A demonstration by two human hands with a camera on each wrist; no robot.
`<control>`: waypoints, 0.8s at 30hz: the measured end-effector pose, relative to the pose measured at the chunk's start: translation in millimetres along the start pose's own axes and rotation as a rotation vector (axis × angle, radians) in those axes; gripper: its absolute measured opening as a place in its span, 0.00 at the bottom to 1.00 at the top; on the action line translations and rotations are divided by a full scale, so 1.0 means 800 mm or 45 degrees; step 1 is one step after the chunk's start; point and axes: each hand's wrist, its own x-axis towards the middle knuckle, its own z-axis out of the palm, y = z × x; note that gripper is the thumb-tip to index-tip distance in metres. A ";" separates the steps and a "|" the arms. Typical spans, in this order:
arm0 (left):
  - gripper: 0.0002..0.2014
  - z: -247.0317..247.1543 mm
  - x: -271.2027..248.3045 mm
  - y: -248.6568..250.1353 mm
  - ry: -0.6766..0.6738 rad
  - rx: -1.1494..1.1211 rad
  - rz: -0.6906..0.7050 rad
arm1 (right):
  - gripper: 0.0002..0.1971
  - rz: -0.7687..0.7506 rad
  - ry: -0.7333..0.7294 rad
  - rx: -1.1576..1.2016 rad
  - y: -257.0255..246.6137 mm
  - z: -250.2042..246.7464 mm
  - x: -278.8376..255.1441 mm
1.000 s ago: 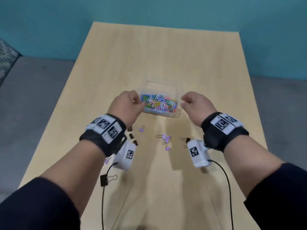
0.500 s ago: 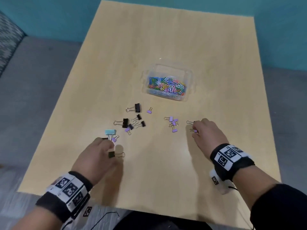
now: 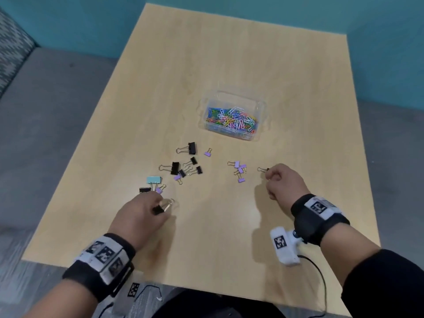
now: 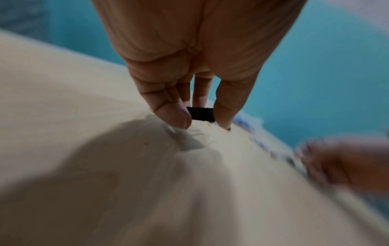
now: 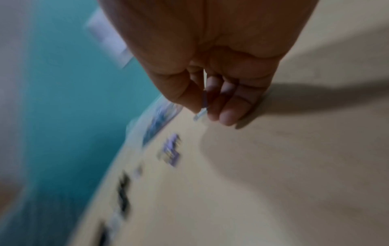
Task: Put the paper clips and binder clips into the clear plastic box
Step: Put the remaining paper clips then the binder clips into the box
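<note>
— What's nearest, and what can't you make out?

— At six o'clock the left hand (image 3: 140,214) pinches a black binder clip (image 3: 158,210) between thumb and fingertips; the left wrist view shows the clip's black body (image 4: 200,114) squeezed just above the table (image 3: 218,237). At four o'clock the right hand (image 3: 283,182) is curled, its fingertips closed on something small. The right wrist view is smeared, and only a pale sliver (image 5: 201,114) shows between thumb and fingers, so I cannot tell what it is. A small clip (image 3: 262,169) lies touching that hand's knuckles, half hidden.

— And the loose clips?

— Toward the middle, at eight o'clock, a light blue binder clip (image 3: 154,179) sits beside a black one (image 3: 145,190) partly covered by the left hand. Beyond them lies a scatter of black and purple binder clips (image 3: 181,167), and a purple cluster (image 3: 239,169) just left of the right hand.

— The container?

— The clear plastic box (image 3: 260,111) stands farther off, about one o'clock, well apart from both hands. It holds a heap of coloured paper clips (image 3: 231,121).

— Any writing?

— Only black-and-white square markers on the wristbands (image 3: 104,257) — no readable words.
</note>
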 end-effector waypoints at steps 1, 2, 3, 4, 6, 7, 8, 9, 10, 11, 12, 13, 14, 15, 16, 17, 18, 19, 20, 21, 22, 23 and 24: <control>0.08 -0.005 0.003 -0.004 0.003 -0.351 -0.130 | 0.09 0.109 -0.010 0.336 -0.001 -0.002 0.001; 0.11 -0.011 0.006 -0.006 -0.026 -0.785 -0.290 | 0.08 0.196 -0.013 0.587 -0.004 -0.005 0.002; 0.12 -0.016 0.008 -0.010 -0.065 -1.190 -0.439 | 0.09 0.255 -0.008 0.729 -0.006 -0.008 0.003; 0.09 -0.021 0.011 -0.015 -0.090 -1.487 -0.543 | 0.11 0.289 -0.001 0.809 -0.009 -0.011 0.004; 0.06 -0.032 0.018 -0.025 -0.062 -1.781 -0.632 | 0.14 0.315 -0.001 0.907 -0.010 -0.016 0.009; 0.06 -0.036 0.021 -0.030 -0.009 -1.860 -0.647 | 0.15 0.331 -0.014 0.960 -0.011 -0.018 0.012; 0.08 -0.041 0.025 -0.035 0.046 -1.903 -0.663 | 0.15 0.352 -0.033 1.017 -0.011 -0.019 0.015; 0.09 -0.044 0.028 -0.038 0.090 -1.905 -0.672 | 0.14 0.371 -0.044 1.053 -0.012 -0.021 0.017; 0.09 -0.047 0.031 -0.041 0.133 -1.847 -0.671 | 0.11 0.378 -0.049 1.056 -0.014 -0.021 0.020; 0.08 -0.048 0.033 -0.041 0.164 -1.730 -0.656 | 0.09 0.364 -0.042 1.007 -0.014 -0.020 0.024; 0.06 -0.047 0.037 -0.043 0.183 -1.561 -0.630 | 0.06 0.312 -0.028 0.875 -0.015 -0.019 0.027; 0.04 -0.046 0.041 -0.043 0.187 -1.354 -0.588 | 0.05 0.220 -0.006 0.633 -0.015 -0.018 0.031; 0.05 -0.045 0.045 -0.043 0.181 -1.091 -0.534 | 0.05 0.104 0.010 0.304 -0.015 -0.017 0.034; 0.09 -0.045 0.048 -0.041 0.161 -0.774 -0.476 | 0.08 -0.005 0.030 -0.070 -0.014 -0.015 0.037; 0.13 -0.044 0.051 -0.039 0.121 -0.430 -0.413 | 0.12 -0.091 0.030 -0.399 -0.014 -0.014 0.037; 0.17 -0.043 0.052 -0.034 0.066 -0.124 -0.351 | 0.16 -0.147 0.010 -0.629 -0.013 -0.013 0.038; 0.21 -0.041 0.054 -0.029 0.016 0.090 -0.297 | 0.17 -0.187 -0.014 -0.759 -0.013 -0.011 0.040; 0.23 -0.039 0.055 -0.025 -0.015 0.210 -0.256 | 0.17 -0.213 -0.030 -0.821 -0.012 -0.009 0.042; 0.24 -0.036 0.057 -0.023 -0.026 0.268 -0.227 | 0.15 -0.223 -0.034 -0.856 -0.012 -0.007 0.045; 0.23 -0.034 0.059 -0.020 -0.026 0.299 -0.207 | 0.13 -0.225 -0.037 -0.885 -0.011 -0.005 0.048; 0.22 -0.033 0.061 -0.020 -0.026 0.308 -0.193 | 0.12 -0.226 -0.048 -0.904 -0.012 -0.005 0.049; 0.21 -0.032 0.063 -0.020 -0.032 0.307 -0.180 | 0.12 -0.222 -0.063 -0.914 -0.014 -0.005 0.050; 0.20 -0.031 0.064 -0.021 -0.044 0.309 -0.166 | 0.12 -0.214 -0.079 -0.916 -0.015 -0.005 0.050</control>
